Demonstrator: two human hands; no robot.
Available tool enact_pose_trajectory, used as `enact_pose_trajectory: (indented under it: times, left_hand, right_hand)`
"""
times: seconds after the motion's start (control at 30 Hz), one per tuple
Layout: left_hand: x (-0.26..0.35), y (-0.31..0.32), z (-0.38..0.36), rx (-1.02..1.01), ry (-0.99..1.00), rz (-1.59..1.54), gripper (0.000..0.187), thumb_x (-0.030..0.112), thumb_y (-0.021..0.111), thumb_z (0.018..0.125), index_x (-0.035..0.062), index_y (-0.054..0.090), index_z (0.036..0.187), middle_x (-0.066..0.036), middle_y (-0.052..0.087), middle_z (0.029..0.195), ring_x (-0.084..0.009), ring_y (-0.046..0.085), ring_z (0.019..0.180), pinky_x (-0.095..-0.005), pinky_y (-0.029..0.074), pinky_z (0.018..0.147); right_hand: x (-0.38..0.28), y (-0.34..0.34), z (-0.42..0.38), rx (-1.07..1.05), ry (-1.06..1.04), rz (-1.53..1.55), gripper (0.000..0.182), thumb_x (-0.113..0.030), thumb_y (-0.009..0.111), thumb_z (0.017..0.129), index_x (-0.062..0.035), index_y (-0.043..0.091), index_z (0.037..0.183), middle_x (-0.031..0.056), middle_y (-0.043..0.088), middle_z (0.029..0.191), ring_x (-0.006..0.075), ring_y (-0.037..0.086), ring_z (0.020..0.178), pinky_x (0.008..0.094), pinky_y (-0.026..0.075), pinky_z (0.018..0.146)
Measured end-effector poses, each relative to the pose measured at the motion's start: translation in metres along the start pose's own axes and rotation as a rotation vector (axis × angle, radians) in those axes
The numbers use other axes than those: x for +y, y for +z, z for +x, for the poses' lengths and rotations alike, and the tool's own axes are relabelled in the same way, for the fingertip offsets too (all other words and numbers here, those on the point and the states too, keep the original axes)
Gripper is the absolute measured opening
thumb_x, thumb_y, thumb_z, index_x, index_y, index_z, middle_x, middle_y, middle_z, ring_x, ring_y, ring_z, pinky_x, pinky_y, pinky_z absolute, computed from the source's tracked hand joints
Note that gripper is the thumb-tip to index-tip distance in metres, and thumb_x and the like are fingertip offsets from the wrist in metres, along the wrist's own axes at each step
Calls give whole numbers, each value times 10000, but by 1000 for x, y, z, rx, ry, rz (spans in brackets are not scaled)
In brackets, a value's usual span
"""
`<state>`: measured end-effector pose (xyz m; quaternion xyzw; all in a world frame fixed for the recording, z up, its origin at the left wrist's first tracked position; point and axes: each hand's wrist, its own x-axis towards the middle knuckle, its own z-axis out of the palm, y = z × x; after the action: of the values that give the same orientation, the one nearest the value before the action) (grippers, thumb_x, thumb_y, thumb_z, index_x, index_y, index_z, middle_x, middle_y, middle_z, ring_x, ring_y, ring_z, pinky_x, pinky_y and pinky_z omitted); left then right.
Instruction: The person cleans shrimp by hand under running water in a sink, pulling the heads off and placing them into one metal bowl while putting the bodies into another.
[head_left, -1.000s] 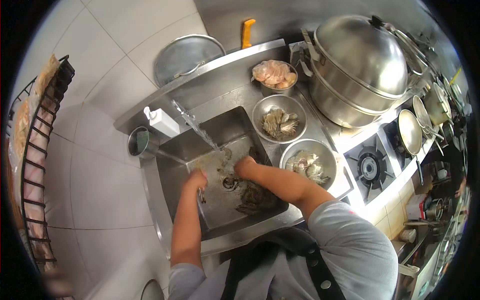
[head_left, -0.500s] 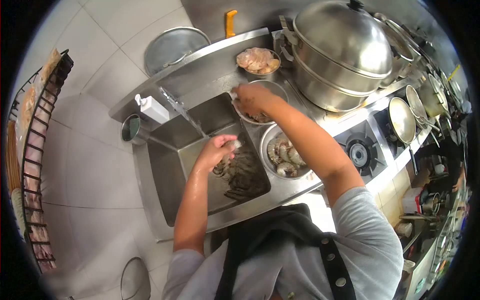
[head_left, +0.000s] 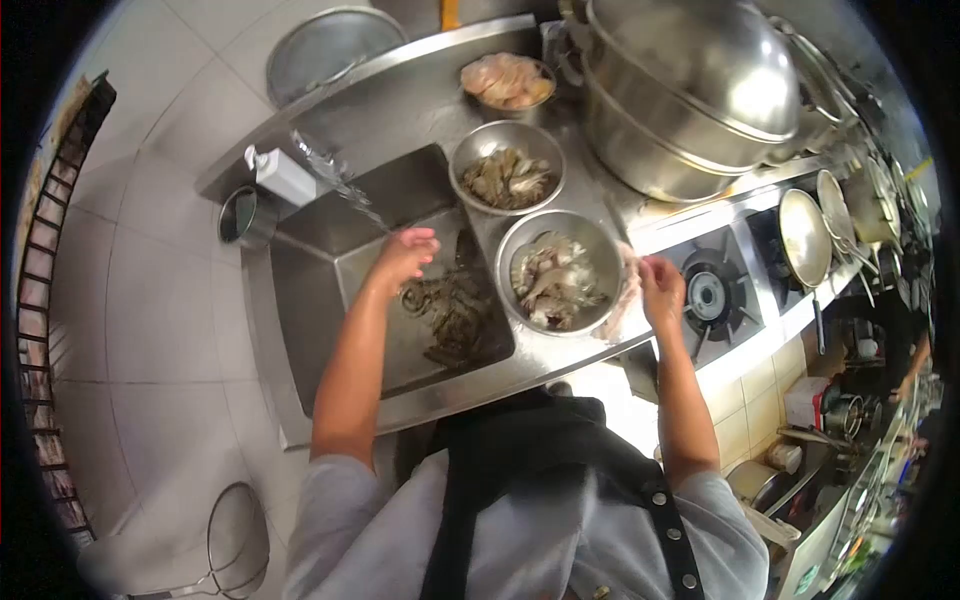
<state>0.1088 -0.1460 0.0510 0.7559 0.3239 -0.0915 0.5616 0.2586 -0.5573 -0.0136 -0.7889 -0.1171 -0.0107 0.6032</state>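
My left hand [head_left: 405, 258] is over the steel sink [head_left: 330, 310], fingers apart with nothing visible in them. Below it, several dark raw shrimp [head_left: 465, 320] lie on the sink floor. Right of the sink, a steel bowl [head_left: 503, 235] holds pale grey shrimp [head_left: 560, 280]. A second bowl [head_left: 460, 150] behind it holds darker shrimp pieces [head_left: 510, 178], perhaps shells and heads. Beyond the nearer bowl, my right hand [head_left: 662, 292] has its fingers curled at the edge of a pale pinkish cloth [head_left: 627, 300], and seems to grip it.
Water runs from the tap [head_left: 335, 170] into the sink. A white pump bottle [head_left: 283, 176] and a metal cup [head_left: 247, 217] stand at its left. Behind are a bowl of pale meat [head_left: 508, 82] and a large steamer [head_left: 680, 110]. A gas burner [head_left: 708, 293] is at right.
My right hand has moved from the far bowl to the cloth on the right, uncovering both bowls. My left hand has opened, and the pale shrimp it held no longer shows in it.
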Motion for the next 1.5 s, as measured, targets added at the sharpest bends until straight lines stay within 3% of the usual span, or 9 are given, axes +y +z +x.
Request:
enact_pose_trajectory:
  times: [0.2,0.43,0.63,0.83,1.03,1.13,1.23,1.4,1.5]
  left_hand:
    - [-146,-27,54,336,-216,142,96,115,578,763,86,668,746,-46,650,662,-181,631,651,-331,480,588]
    - [-241,27,122,138,36,490,148,122,590,859,41,683,941,-79,687,848,-228,651,765,-360,513,669]
    - [-316,63,217,184,-8,663,164,80,552,837,28,683,920,-176,657,929,-360,618,910,-446,493,756]
    - [-331,69,243,316,143,948,156,108,593,786,57,696,891,-140,671,941,-296,629,956,-422,480,830]
    - [-304,44,231,190,-195,595,199,162,653,774,21,668,913,-136,672,840,-308,644,843,-418,505,779]
    - [-245,3,213,475,-310,254,378,212,721,734,-21,639,1020,-162,673,878,-302,647,815,-414,509,777]
    - [-218,-26,221,424,-309,45,462,202,753,703,-51,609,1061,-175,675,924,-294,649,822,-409,503,791]
    - [-194,-30,211,485,-12,-33,457,186,735,703,-37,598,1078,-134,676,973,-252,643,778,-386,506,733]
    - [-99,-29,118,324,-114,-178,464,190,735,700,-48,602,1075,-100,671,910,-194,616,709,-338,491,667]
  right_hand:
    - [14,10,-63,10,122,-394,175,-151,580,894,19,615,919,153,641,773,220,625,718,326,483,669]
    - [37,45,-82,-9,21,-780,137,-116,557,815,-47,577,931,147,611,799,367,607,716,429,472,638]
    - [57,46,-86,78,179,-438,428,-394,501,899,12,575,1011,57,620,865,143,576,774,318,494,680]
    - [92,17,-103,136,324,-258,596,-544,410,909,4,575,1079,88,620,924,179,581,815,340,493,738]
    - [62,37,-89,15,211,-566,536,-503,485,896,2,580,1051,105,622,914,196,585,798,343,491,729]
    - [62,46,-83,45,-453,-793,348,-338,639,830,-15,547,923,126,610,872,291,610,740,371,486,628]
    - [49,44,-82,-22,-81,-704,337,-357,605,830,-27,546,863,151,589,794,336,590,695,399,458,578]
    - [7,38,-80,291,212,-192,240,-163,423,980,20,552,895,79,531,743,159,490,680,281,428,652]
    - [-63,69,-68,115,-318,-257,154,-142,520,931,2,570,911,51,556,775,118,494,647,257,408,582]
